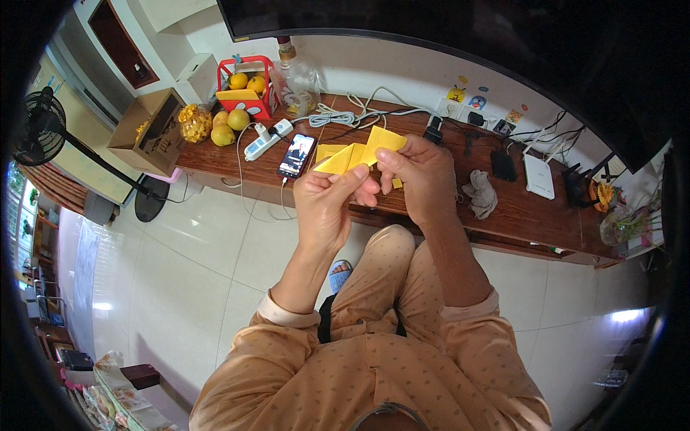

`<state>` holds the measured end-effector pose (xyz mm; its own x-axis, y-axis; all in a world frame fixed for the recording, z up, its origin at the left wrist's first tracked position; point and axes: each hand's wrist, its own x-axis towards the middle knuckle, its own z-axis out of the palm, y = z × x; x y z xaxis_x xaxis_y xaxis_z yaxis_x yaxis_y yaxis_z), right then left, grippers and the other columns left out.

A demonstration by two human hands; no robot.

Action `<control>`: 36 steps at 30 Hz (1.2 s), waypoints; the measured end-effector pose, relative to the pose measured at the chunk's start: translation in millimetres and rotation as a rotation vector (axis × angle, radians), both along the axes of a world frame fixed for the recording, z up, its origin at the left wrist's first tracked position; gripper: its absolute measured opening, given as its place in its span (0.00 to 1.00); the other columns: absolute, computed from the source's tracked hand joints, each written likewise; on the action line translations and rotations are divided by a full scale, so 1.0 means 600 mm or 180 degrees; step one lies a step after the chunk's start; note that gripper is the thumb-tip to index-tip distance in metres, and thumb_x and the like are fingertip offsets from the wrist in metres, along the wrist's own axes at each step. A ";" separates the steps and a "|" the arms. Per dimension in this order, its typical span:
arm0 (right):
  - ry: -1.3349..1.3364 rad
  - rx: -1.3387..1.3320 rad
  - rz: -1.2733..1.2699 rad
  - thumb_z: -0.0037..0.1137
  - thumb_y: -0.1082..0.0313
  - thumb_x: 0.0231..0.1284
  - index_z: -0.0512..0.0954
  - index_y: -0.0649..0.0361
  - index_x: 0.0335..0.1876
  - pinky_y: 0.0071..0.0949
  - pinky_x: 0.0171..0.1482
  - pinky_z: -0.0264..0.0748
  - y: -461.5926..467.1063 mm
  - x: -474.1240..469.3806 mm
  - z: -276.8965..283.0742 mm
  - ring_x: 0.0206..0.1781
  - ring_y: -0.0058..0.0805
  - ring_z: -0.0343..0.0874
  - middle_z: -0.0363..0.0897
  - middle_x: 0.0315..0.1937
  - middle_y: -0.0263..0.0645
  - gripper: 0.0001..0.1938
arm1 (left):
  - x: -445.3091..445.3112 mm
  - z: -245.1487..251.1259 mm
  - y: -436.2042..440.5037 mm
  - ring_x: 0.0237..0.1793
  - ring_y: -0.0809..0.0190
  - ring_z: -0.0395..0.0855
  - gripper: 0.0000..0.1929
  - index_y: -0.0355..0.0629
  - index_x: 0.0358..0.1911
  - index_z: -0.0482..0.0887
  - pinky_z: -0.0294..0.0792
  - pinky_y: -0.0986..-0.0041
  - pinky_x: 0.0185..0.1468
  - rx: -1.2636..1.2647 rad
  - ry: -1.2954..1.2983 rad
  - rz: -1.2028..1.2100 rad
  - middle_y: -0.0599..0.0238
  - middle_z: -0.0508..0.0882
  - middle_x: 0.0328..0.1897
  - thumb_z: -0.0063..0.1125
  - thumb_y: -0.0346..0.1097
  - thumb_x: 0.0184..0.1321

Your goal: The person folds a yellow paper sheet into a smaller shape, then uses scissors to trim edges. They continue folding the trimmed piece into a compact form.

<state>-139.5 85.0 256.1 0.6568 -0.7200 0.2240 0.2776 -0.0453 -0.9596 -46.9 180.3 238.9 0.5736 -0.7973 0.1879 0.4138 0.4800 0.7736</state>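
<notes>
Both hands pinch one piece of folded yellow paper above the front of the brown wooden cabinet. My left hand grips its left part between thumb and fingers, with a pointed flap sticking out to the left. The thumb and fingertips of my right hand hold the squarish right end. Behind the hands more yellow paper lies on the cabinet top, partly hidden. A small yellow piece shows beside my right fingers. Just left of the paper lies a lit smartphone with a cable plugged in.
Left on the cabinet are a power strip, pears, a jar of yellow folded pieces, a red basket and a glass bottle. A grey cloth and white router lie right. A cardboard box stands far left.
</notes>
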 end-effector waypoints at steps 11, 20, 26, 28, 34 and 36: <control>0.0139 0.0087 -0.0165 0.54 0.73 0.54 0.76 0.64 0.30 0.15 0.23 0.67 -0.006 0.002 -0.014 0.21 0.16 0.69 0.75 0.22 0.33 0.03 | 0.002 -0.006 -0.001 0.18 0.67 0.77 0.06 0.29 0.29 0.79 0.70 0.81 0.25 0.0121 0.0150 -0.0204 0.55 0.81 0.23 0.52 0.26 0.56; 0.0280 0.0224 0.0020 0.54 0.72 0.53 0.75 0.65 0.32 0.15 0.26 0.67 -0.004 0.002 -0.014 0.22 0.15 0.70 0.75 0.23 0.33 0.05 | 0.003 -0.014 0.000 0.17 0.67 0.77 0.05 0.30 0.32 0.79 0.69 0.82 0.22 0.0093 0.0168 -0.0168 0.56 0.81 0.22 0.52 0.25 0.56; -0.0133 0.0435 0.0022 0.52 0.74 0.55 0.75 0.65 0.31 0.17 0.27 0.68 -0.023 0.006 -0.028 0.23 0.19 0.70 0.74 0.23 0.35 0.03 | -0.001 -0.014 0.000 0.19 0.65 0.78 0.06 0.29 0.34 0.78 0.71 0.80 0.25 0.0021 0.0052 -0.0033 0.54 0.81 0.23 0.52 0.26 0.56; -0.0255 0.0396 0.0049 0.51 0.75 0.55 0.75 0.64 0.30 0.18 0.30 0.68 -0.027 0.005 -0.033 0.25 0.20 0.70 0.74 0.24 0.35 0.02 | -0.002 -0.013 0.000 0.19 0.63 0.79 0.07 0.29 0.35 0.77 0.72 0.78 0.26 -0.0109 0.0090 -0.0081 0.53 0.81 0.23 0.51 0.27 0.56; -0.0128 -0.0747 0.0276 0.53 0.78 0.51 0.75 0.63 0.32 0.21 0.36 0.68 -0.037 0.013 -0.042 0.30 0.22 0.70 0.72 0.27 0.33 0.04 | 0.011 -0.007 0.001 0.18 0.59 0.78 0.09 0.31 0.33 0.75 0.71 0.76 0.23 -0.0250 0.1141 -0.1522 0.53 0.80 0.24 0.48 0.32 0.57; -0.0362 -0.0988 0.0481 0.52 0.79 0.49 0.75 0.63 0.33 0.22 0.38 0.68 -0.039 0.015 -0.044 0.30 0.22 0.70 0.71 0.27 0.32 0.05 | 0.011 -0.009 0.000 0.18 0.60 0.78 0.08 0.31 0.31 0.75 0.70 0.76 0.21 -0.0389 0.1170 -0.1695 0.54 0.80 0.24 0.50 0.32 0.57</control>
<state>-130.8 61.6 229.5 0.7090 -0.5030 0.4943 0.4075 -0.2799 -0.8693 -40.1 180.4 233.6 0.1507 -0.9752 0.1622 0.8458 0.2121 0.4895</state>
